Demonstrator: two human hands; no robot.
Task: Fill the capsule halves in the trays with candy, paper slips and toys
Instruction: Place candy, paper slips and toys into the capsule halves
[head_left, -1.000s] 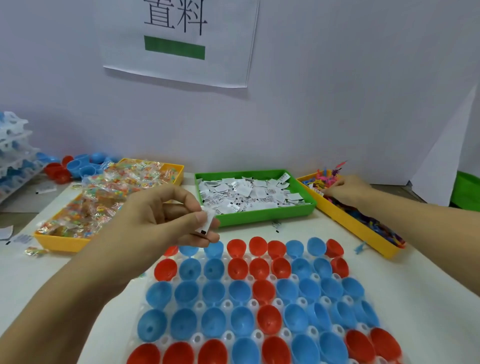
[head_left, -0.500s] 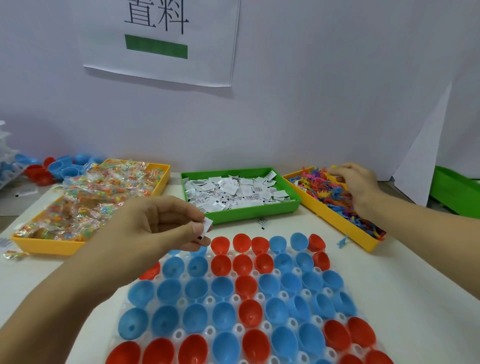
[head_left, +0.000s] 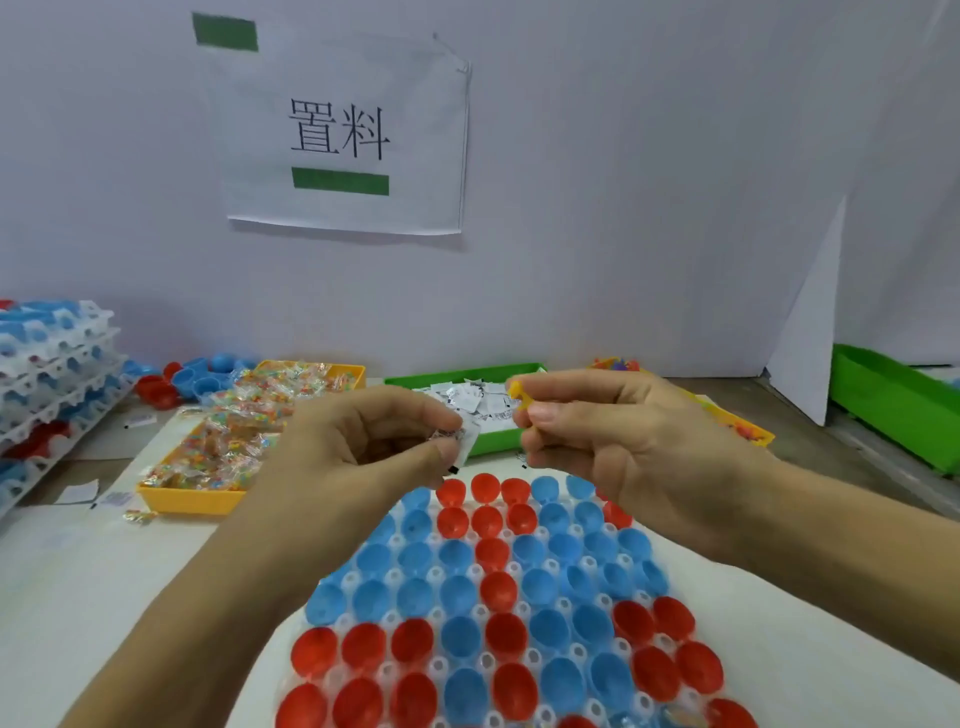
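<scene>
Both hands loaded above the capsule tray, nothing dropped in yet

Our left hand (head_left: 363, 447) pinches a paper slip (head_left: 464, 442), seemingly with a wrapped candy behind it, and our right hand (head_left: 613, 441) pinches one small yellow toy (head_left: 517, 391) between thumb and forefinger; both hover over the far edge of the tray of capsule halves (head_left: 493, 597) on the table (head_left: 78, 582). The slip is light and could flutter off or land between cups; the toy could bounce out of a shallow half or go into one already served. We count two hands, one slip, one toy, three supply bins at the far side: candy bin (head_left: 187, 499), green slip bin (head_left: 488, 441), toy bin (head_left: 748, 431). The red and blue halves number several dozen; we cannot count them exactly, since our hands cover some.
</scene>
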